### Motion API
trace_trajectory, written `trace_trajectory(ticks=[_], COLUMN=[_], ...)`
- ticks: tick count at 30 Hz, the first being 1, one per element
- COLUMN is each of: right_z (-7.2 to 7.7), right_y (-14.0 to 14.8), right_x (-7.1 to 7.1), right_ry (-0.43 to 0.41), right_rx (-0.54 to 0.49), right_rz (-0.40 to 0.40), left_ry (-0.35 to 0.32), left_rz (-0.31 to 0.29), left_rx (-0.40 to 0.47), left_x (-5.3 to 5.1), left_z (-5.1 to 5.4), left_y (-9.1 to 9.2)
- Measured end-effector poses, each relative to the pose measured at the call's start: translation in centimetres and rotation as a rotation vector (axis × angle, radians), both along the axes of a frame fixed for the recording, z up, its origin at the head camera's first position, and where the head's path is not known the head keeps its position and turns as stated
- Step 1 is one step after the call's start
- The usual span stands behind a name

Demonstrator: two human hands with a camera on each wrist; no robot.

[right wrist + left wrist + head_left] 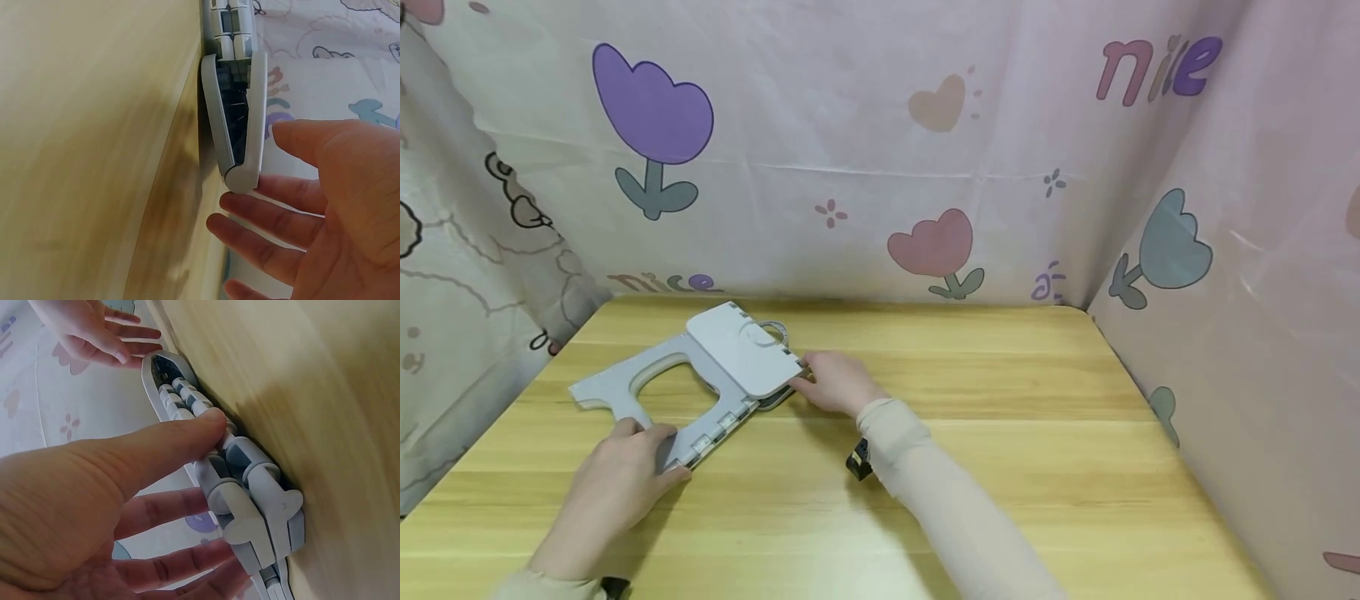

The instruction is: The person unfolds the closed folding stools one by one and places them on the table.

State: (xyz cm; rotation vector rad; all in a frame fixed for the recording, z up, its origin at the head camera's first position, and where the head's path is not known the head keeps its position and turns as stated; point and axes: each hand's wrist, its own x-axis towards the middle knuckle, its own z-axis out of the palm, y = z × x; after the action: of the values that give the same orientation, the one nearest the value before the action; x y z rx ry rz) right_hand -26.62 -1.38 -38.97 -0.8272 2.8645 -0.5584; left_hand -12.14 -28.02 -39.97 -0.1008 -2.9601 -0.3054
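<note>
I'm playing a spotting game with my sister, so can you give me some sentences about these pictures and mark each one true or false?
1. The stool is bright red. False: it is white and grey.
2. The stool lies on the table. True.
3. The left hand grips the stool. True.
4. Only one hand is in the pictures. False: the right hand is there too, at one end of the stool.
5. A purple flower is printed on the curtain. True.
6. The table is covered with a blue cloth. False: its wood-look top is bare around the stool.
</note>
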Motion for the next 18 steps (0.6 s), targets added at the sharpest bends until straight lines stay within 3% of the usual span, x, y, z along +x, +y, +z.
trace_trajectory(ticks=[10, 18], right_z=[0.0, -0.1], right_y=[2.9, 6.0], right_x=[-0.5, 0.0], right_ry=[0.025, 0.044], right_rx=[-0.059, -0.065], right_rz=[-0.052, -0.076], left_ry=[0.048, 0.091], left_rz=[-0.052, -0.105], left_rx=[0.006, 0.006], left_x=[-0.5, -0.8], left_z=[-0.1, -0.4], left_y=[2.8, 5.2])
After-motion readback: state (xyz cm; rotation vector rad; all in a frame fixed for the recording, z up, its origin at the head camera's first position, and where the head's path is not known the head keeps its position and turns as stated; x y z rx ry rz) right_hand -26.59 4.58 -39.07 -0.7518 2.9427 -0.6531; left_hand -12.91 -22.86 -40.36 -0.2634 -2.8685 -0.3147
